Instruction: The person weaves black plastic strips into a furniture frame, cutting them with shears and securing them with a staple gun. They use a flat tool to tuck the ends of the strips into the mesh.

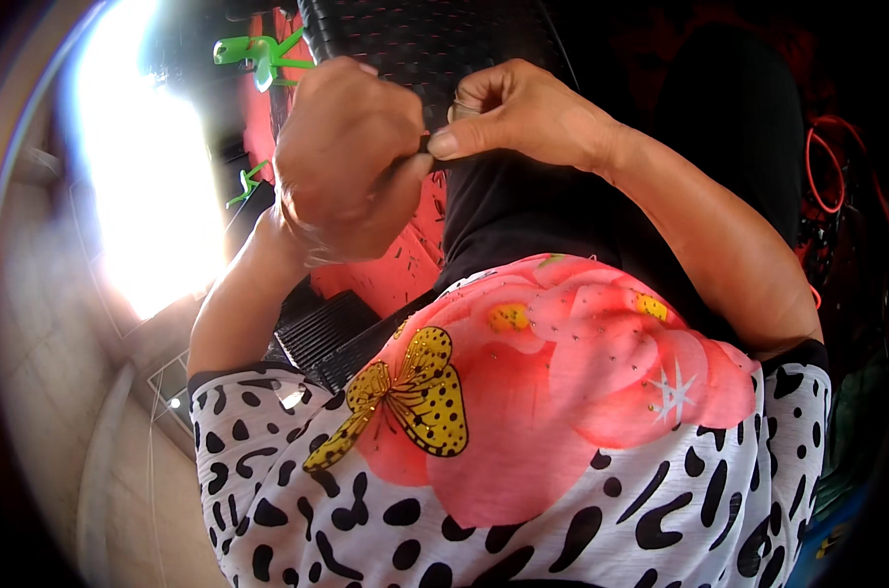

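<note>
- The left hand (351,162) is curled into a closed fist, knuckles toward the camera, gripping a fold of black cloth (523,211) at its fingertips.
- The right hand (518,113) is pinched shut, thumb pressed against forefinger, holding the same black cloth where it meets the left hand.
- The two hands touch at the centre top of the view, raised in front of the chest.
- The black cloth hangs down from the pinch toward the person's blouse (523,441), white with black spots, a large pink flower and a yellow butterfly.
- Behind the hands lies a black woven panel (415,39) over red fabric (395,269).
- Green clips (258,51) sit at upper left, beside bright glare.
</note>
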Demonstrator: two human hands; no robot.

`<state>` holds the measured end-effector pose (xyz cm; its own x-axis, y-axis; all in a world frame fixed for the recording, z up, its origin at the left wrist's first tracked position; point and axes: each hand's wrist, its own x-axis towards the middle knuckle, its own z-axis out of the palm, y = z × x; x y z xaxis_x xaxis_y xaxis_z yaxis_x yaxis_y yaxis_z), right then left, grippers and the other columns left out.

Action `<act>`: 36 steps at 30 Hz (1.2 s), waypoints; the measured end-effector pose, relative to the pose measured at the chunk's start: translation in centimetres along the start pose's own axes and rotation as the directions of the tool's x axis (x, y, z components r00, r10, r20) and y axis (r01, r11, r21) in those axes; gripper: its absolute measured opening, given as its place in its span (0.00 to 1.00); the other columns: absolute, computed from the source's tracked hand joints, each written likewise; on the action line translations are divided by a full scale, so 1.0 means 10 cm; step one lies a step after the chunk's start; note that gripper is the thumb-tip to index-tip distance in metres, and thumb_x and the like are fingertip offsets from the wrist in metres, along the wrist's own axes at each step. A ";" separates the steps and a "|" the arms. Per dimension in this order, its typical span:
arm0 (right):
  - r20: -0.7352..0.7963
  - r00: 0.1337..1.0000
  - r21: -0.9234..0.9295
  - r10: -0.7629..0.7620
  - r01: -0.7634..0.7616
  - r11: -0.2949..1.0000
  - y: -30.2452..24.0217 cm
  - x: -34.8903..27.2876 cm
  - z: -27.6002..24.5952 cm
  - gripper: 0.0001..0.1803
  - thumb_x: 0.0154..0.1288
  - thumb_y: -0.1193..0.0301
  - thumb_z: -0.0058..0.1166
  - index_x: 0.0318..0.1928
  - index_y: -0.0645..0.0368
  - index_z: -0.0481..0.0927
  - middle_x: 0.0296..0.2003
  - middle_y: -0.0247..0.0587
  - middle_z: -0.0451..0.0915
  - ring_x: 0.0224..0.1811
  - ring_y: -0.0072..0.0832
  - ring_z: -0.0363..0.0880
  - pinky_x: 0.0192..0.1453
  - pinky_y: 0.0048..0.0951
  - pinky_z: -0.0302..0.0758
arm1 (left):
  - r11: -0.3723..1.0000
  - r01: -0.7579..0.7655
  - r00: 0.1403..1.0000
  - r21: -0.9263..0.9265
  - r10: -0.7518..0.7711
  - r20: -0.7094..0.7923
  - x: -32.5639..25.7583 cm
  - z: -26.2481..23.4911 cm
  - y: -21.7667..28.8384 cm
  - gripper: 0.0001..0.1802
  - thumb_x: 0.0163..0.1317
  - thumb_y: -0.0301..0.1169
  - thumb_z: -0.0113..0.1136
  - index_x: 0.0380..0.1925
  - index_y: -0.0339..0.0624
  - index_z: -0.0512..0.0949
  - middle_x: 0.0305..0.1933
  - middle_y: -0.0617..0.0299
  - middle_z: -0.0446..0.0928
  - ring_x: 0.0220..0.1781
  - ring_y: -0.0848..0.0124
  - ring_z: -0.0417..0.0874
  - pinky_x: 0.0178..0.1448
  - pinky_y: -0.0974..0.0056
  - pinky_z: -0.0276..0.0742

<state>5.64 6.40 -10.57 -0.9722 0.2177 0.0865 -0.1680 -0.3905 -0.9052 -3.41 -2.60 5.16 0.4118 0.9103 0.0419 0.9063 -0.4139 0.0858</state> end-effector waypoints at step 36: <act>-0.062 0.744 -0.621 -0.665 0.493 0.610 0.05 -0.16 -0.09 0.16 0.47 0.65 0.63 0.36 0.58 0.79 0.34 0.38 0.76 0.32 0.31 0.75 0.41 0.28 0.72 | 0.998 0.038 0.996 -0.059 -0.033 0.084 0.12 -0.07 -0.18 0.19 0.51 0.34 0.57 0.42 0.37 0.72 0.48 0.50 0.72 0.49 0.56 0.73 0.55 0.54 0.65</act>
<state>7.26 6.66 -11.51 -0.6016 0.4775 0.6403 -0.4801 0.4246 -0.7676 -4.63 -0.79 5.71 0.3883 0.9205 -0.0447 0.9141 -0.3785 0.1455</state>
